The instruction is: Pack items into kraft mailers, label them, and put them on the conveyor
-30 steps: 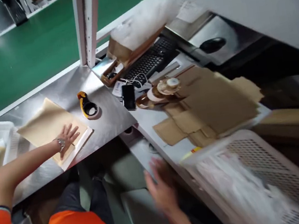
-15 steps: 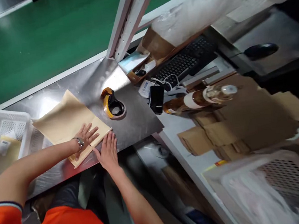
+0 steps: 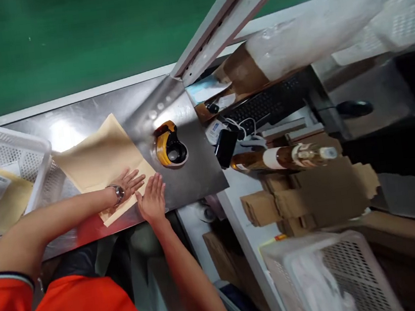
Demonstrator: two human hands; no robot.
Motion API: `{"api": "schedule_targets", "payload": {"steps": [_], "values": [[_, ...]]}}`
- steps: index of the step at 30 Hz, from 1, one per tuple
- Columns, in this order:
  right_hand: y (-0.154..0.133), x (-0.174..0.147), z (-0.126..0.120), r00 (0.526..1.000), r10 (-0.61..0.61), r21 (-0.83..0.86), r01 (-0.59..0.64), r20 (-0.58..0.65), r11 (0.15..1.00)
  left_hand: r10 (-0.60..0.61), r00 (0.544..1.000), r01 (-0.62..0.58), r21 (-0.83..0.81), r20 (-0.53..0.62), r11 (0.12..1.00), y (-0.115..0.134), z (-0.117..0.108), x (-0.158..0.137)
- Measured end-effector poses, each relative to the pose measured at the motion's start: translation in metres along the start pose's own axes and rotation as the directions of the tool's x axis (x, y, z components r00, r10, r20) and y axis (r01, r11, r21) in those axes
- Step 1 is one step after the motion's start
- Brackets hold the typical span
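A tan paper envelope (image 3: 101,149) lies on the steel table with its near edge folded over. Flat on the paper, my left hand (image 3: 127,183) has its fingers spread; a metal watch is on that wrist. My right hand (image 3: 152,198) rests at the envelope's near right corner, fingers stretched out and pointing away from me, thumb toward the fold. Neither hand grips anything. Just right of the envelope stands a yellow and black tape dispenser (image 3: 170,145), apart from both hands.
A white plastic basket (image 3: 37,142) at the left holds a yellowish labelled packet (image 3: 4,197). To the right are a phone (image 3: 226,148), an amber bottle (image 3: 284,157), a keyboard (image 3: 269,101), flattened cardboard (image 3: 323,191) and another basket (image 3: 354,268). A metal post (image 3: 221,23) rises behind the table.
The camera view has shifted, so the table contents sit a little differently in the picture. Both hands stay on the envelope, with fingers still stretched out.
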State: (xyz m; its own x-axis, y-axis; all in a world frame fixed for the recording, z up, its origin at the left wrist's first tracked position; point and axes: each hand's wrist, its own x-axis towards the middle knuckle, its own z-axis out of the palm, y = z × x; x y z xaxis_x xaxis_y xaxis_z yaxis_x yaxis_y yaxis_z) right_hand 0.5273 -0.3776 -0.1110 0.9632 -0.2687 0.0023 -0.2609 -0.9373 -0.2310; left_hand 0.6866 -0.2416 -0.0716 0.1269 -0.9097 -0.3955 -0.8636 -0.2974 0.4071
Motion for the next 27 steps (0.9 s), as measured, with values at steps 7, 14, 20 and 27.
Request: {"api": "schedule_targets", "payload": {"steps": [7,14,20,27], "values": [[-0.003,0.011,-0.016,0.987,0.035,-0.041,-0.029,0.154,0.999,-0.243,0.967,0.218,-0.241,-0.076,0.946,0.044,0.031,-0.049],[-0.01,0.021,-0.028,0.973,0.064,-0.105,-0.042,0.22,0.994,-0.32,0.941,0.283,-0.262,-0.109,0.923,0.116,0.094,-0.116],[-0.004,0.028,-0.034,0.957,0.081,-0.106,-0.054,0.279,0.993,-0.393,0.914,0.34,-0.336,-0.102,0.878,0.125,0.116,-0.151],[0.006,0.035,-0.028,0.98,0.008,-0.06,0.004,0.201,0.998,-0.526,0.844,0.428,-0.456,-0.107,0.78,0.144,0.104,-0.206]]}}
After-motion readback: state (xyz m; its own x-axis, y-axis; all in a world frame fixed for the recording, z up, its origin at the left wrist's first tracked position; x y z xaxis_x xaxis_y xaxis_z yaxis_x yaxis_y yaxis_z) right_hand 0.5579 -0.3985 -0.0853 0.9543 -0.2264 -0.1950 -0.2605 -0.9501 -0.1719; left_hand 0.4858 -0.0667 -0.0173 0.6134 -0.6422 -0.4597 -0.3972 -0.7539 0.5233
